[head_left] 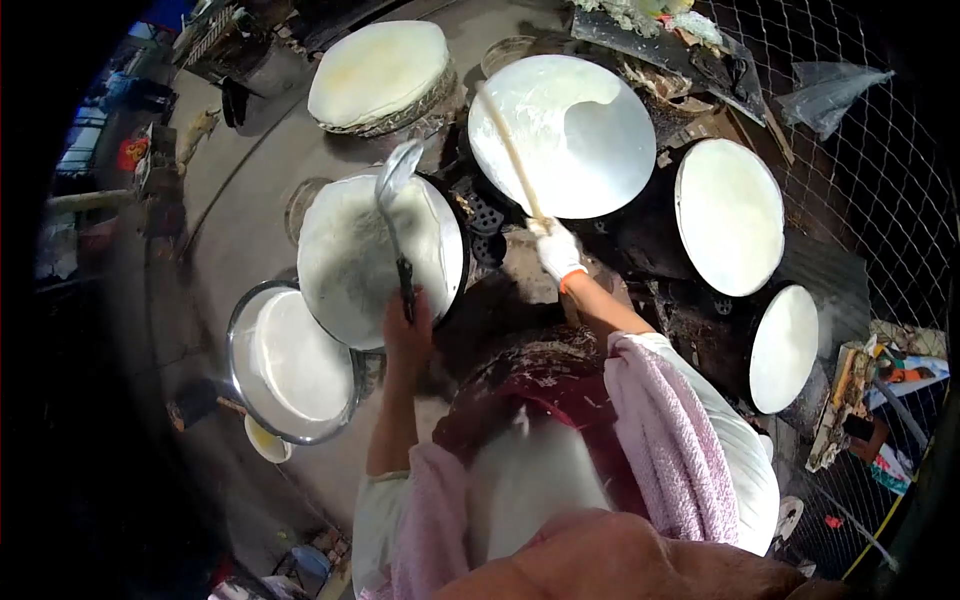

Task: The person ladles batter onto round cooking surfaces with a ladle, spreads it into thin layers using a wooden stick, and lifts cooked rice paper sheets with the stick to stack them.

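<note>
My bare left hand (408, 325) is closed around the dark handle of a metal ladle (391, 215). The ladle's bowl is raised over the far edge of a round griddle with a pale sheet (345, 255) on it. My right hand (557, 252), in a white glove with an orange cuff, grips a long wooden stick (514, 158). This stick reaches across another round griddle (610, 150), where white batter (545, 90) covers the far and left part. Smooth grey metal shows on that griddle's right. Whether the stick's far end touches the batter, I cannot tell.
A metal pot (236, 375) of white batter stands at left, beside a small bowl (268, 440). Pale round sheets (380, 75) are stacked at the back left. Two more pale-topped griddles, an upper one (730, 215) and a lower one (785, 350), line the right, near a wire fence (880, 150).
</note>
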Demonstrator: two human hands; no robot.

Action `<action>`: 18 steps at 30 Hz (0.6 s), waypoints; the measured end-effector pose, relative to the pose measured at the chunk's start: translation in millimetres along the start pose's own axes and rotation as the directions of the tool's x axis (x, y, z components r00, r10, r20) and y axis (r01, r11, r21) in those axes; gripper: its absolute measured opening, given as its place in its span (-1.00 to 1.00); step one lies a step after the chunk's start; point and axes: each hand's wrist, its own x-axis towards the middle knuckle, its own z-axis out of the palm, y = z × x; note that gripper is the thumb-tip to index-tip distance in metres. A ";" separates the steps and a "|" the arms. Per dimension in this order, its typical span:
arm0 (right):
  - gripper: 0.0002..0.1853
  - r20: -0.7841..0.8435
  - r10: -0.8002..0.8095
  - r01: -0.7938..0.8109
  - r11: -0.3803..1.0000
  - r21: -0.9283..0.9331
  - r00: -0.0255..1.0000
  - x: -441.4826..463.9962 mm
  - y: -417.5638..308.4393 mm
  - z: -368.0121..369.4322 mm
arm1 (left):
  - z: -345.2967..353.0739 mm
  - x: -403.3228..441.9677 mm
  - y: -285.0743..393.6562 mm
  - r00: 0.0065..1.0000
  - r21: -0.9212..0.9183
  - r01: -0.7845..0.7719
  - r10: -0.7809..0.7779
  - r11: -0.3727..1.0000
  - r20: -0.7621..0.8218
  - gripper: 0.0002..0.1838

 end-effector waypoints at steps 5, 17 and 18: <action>-0.65 -0.183 0.109 -0.101 0.993 0.056 0.977 11.8 38.3 -66.4 | -15.4 -35.8 -13.4 0.993 0.003 0.117 -0.117 0.993 -0.009 -0.83; -0.53 -0.098 -0.031 -0.002 0.947 -0.322 0.995 21.1 27.5 -140.8 | 17.1 -66.2 -4.3 0.982 -0.055 0.141 -0.147 0.988 -0.122 -0.84; -0.52 -0.116 -0.052 0.020 0.966 -0.257 0.992 28.9 31.1 -147.1 | 20.7 -67.8 0.5 0.981 -0.067 0.145 -0.152 0.987 -0.117 -0.84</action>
